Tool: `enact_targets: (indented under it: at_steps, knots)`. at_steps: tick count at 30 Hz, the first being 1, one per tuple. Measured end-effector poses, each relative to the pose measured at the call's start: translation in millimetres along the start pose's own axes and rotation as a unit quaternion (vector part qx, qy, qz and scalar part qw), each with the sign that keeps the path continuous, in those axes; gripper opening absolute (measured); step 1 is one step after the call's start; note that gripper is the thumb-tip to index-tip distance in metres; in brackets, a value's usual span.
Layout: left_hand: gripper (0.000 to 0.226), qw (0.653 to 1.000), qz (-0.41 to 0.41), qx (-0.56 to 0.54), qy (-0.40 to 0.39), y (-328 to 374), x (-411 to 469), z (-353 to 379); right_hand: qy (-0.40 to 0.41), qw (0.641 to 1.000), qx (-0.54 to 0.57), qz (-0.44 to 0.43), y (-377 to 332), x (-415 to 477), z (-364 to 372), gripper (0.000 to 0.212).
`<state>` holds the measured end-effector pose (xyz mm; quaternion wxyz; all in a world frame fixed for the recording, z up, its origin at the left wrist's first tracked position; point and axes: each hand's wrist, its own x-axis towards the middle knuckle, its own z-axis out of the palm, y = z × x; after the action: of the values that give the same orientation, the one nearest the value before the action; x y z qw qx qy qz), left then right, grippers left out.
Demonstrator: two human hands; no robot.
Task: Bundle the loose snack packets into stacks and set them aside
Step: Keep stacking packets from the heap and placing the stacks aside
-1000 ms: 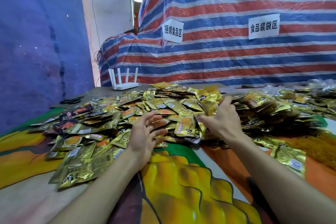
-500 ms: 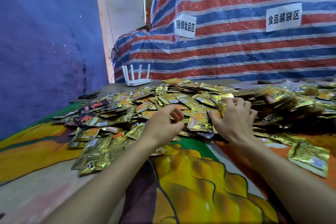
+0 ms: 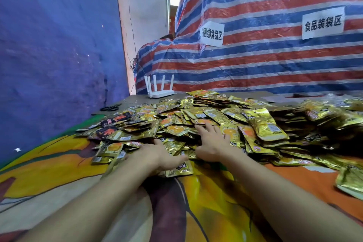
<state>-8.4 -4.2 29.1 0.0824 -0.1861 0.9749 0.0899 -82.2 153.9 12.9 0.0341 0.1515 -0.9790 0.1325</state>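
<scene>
A wide heap of loose gold foil snack packets (image 3: 216, 116) covers the far half of the table, with a few dark packets (image 3: 115, 119) at its left. My left hand (image 3: 157, 155) lies palm down on packets at the heap's near edge, and a gold packet (image 3: 179, 170) pokes out from under it. Just to its right, my right hand (image 3: 212, 141) presses flat on the heap with fingers spread. Neither hand grips anything that I can see. Beside the right hand, a larger gold packet (image 3: 268, 127) lies tilted on top.
A white router (image 3: 160, 92) and black scissors (image 3: 111, 107) sit at the table's far left. One stray gold packet (image 3: 351, 182) lies at the right edge. The colourful printed tablecloth (image 3: 206, 202) shows in front of me. A striped tarp (image 3: 255, 61) with two paper signs rises behind.
My right hand has let go of the packets it gripped and now lies flat and lower. My left hand uncurled and dropped to the heap's near edge. The view shifted closer.
</scene>
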Motion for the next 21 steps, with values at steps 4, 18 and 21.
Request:
enact_targets:
  at_steps: [4,18,21]
  knots:
    - [0.102,0.999,-0.008,0.008,0.04,15.7,15.3,9.1,0.063,0.997,-0.037,0.018,-4.0,15.4,14.4,0.056]
    - [0.002,0.988,0.063,0.013,0.141,25.6,9.0,3.6,0.323,0.941,0.098,-0.024,4.8,1.0,-3.5,0.021]
    - [0.018,0.987,0.072,-0.033,0.139,21.4,5.0,-12.4,0.363,0.913,0.184,-0.023,8.1,-5.5,-13.0,0.02]
